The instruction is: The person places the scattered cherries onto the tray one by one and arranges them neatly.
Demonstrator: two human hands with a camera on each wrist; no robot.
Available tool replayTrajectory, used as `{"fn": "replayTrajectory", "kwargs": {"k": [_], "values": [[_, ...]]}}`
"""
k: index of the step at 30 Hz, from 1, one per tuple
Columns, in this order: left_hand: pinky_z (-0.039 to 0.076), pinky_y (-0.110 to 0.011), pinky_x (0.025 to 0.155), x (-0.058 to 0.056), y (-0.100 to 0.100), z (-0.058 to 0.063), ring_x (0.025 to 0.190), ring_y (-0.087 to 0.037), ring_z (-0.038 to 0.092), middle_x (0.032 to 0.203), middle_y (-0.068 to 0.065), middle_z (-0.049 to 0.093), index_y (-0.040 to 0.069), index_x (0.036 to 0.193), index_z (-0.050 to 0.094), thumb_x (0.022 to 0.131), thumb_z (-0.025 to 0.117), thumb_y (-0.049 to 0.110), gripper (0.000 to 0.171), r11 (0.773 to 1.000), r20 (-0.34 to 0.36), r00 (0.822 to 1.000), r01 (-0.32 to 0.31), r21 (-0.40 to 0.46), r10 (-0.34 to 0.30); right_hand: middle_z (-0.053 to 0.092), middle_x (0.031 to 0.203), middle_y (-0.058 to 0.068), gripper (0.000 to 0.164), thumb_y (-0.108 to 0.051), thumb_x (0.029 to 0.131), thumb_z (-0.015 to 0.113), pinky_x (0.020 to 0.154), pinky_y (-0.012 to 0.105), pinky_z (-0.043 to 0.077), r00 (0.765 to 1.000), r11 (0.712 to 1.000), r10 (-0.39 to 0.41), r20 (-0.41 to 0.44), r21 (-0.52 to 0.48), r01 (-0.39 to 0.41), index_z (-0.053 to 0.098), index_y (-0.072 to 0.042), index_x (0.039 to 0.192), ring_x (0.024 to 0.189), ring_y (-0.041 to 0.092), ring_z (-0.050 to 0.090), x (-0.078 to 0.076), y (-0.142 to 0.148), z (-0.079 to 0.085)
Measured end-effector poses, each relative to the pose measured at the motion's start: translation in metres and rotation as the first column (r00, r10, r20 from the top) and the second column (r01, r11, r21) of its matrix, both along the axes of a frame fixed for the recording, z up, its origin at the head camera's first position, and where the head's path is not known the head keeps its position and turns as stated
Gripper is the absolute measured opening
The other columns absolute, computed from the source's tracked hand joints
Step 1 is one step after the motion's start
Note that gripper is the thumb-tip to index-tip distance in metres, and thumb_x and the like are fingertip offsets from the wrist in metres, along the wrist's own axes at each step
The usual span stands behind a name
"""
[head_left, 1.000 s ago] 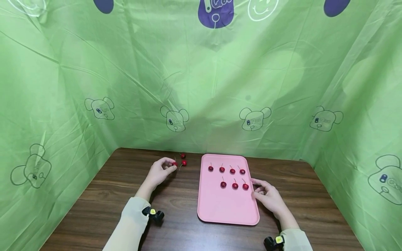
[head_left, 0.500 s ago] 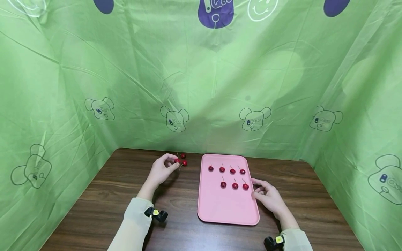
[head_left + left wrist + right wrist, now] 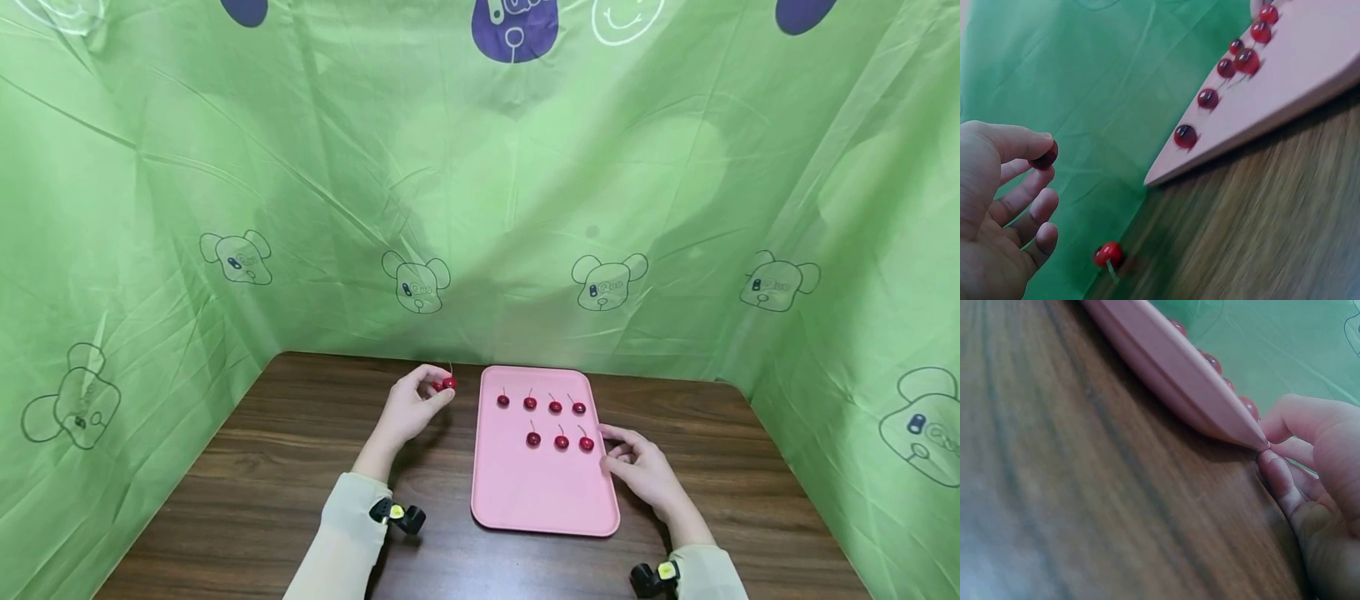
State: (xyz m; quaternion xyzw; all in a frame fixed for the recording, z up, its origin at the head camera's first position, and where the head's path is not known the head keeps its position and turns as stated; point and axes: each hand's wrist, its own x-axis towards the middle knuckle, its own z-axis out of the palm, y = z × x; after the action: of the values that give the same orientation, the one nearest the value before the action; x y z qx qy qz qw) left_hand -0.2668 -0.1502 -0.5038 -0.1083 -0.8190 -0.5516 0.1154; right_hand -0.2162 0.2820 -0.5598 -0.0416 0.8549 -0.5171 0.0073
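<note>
My left hand (image 3: 408, 407) pinches a dark red cherry (image 3: 450, 382) between thumb and fingertips, its thin stem pointing up. In the left wrist view this cherry (image 3: 1043, 156) sits between the tips, above the table. Loose cherries (image 3: 1109, 254) lie close together on the table below that hand, mostly hidden behind its fingers in the head view. On the pink tray (image 3: 540, 500) stand several cherries in two rows, including a back-left cherry (image 3: 503, 401) and a front-row cherry (image 3: 533, 438). My right hand (image 3: 647, 471) holds the tray's right rim, thumb and forefinger at its edge.
A brown wood-grain table (image 3: 262, 467) carries everything. Green printed cloth (image 3: 480, 208) hangs behind it and at both sides. Each wrist bears a small black camera, such as the left wrist camera (image 3: 405, 518).
The left hand has moved right and lifted a cherry past the loose ones, towards the tray. The right hand and the tray's cherries keep their places; the head view has shifted slightly.
</note>
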Motion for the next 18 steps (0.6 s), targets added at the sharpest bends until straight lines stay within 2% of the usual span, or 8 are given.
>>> {"fn": "replayTrajectory", "kwargs": {"k": [10, 14, 18], "values": [[0.053, -0.029, 0.074, 0.003, 0.036, -0.008, 0.083, -0.015, 0.065, 0.1, 0.002, 0.075, 0.014, 0.113, 0.075, 0.096, 0.084, 0.011, 0.02, 0.996, -0.022, 0.996, 0.08, -0.041, -0.081, 0.069, 0.135, 0.015, 0.058, -0.004, 0.093, 0.081, 0.079, 0.025, 0.055, 1.0, 1.0, 0.001, 0.011, 0.009, -0.001, 0.066, -0.007, 0.149, 0.098, 0.02, 0.064, 0.001, 0.0, 0.002], [0.053, -0.028, 0.067, 0.007, 0.047, -0.011, 0.079, -0.013, 0.064, 0.097, 0.005, 0.073, 0.014, 0.113, 0.075, 0.097, 0.082, 0.014, 0.018, 0.992, -0.01, 0.995, 0.094, -0.083, -0.095, 0.07, 0.136, 0.015, 0.058, -0.004, 0.092, 0.081, 0.079, 0.025, 0.055, 1.0, 1.0, 0.006, 0.009, 0.001, -0.006, 0.066, -0.006, 0.149, 0.097, 0.02, 0.064, 0.0, 0.0, 0.002], [0.052, -0.028, 0.067, 0.01, 0.056, -0.017, 0.078, -0.012, 0.063, 0.096, 0.005, 0.071, 0.012, 0.114, 0.074, 0.098, 0.082, 0.015, 0.018, 0.987, -0.004, 0.995, 0.103, -0.125, -0.105, 0.069, 0.136, 0.015, 0.058, -0.003, 0.092, 0.08, 0.079, 0.025, 0.055, 1.0, 1.0, 0.007, 0.007, -0.002, -0.007, 0.066, -0.007, 0.148, 0.097, 0.019, 0.064, 0.0, 0.0, 0.002]]}}
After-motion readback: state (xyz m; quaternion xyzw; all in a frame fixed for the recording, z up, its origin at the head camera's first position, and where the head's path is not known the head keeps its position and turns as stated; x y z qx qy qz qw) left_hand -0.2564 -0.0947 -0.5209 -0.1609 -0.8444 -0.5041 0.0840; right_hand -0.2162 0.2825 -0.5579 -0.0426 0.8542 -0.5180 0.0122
